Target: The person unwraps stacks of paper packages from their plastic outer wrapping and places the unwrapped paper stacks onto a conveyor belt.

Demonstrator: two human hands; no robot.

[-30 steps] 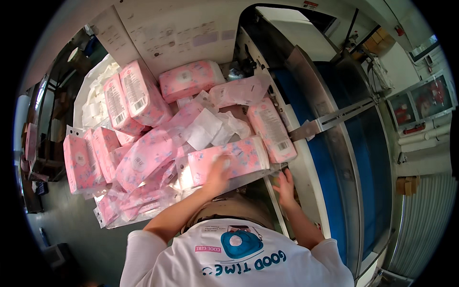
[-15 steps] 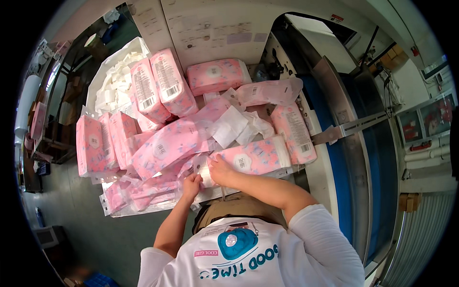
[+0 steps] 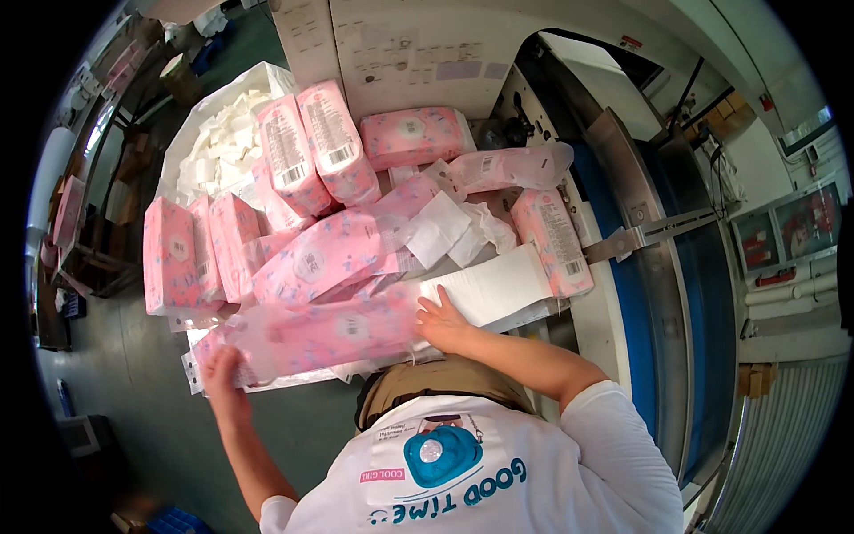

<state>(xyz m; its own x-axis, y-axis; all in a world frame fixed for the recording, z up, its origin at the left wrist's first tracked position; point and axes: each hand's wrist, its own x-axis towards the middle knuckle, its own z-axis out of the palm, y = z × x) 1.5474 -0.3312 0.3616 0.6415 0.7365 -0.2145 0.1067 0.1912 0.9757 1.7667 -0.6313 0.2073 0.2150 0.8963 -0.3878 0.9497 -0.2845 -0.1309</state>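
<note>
one white tissue stack (image 3: 500, 283), at least seven pink packs (image 3: 340, 147), one white bag (image 3: 181, 142)

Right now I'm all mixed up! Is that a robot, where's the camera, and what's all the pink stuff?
No robot here! These are a person's own bare hands. The camera sits on the person's head and looks down, so we see almost what they see, with the edges bent.

The left hand grips one end of a long pink wrapper. The right hand touches a white stack where it meets the wrapper.

Behind lie and stand pink packs, and back on the left is a pile of white scraps. On the right is a big machine.
</note>
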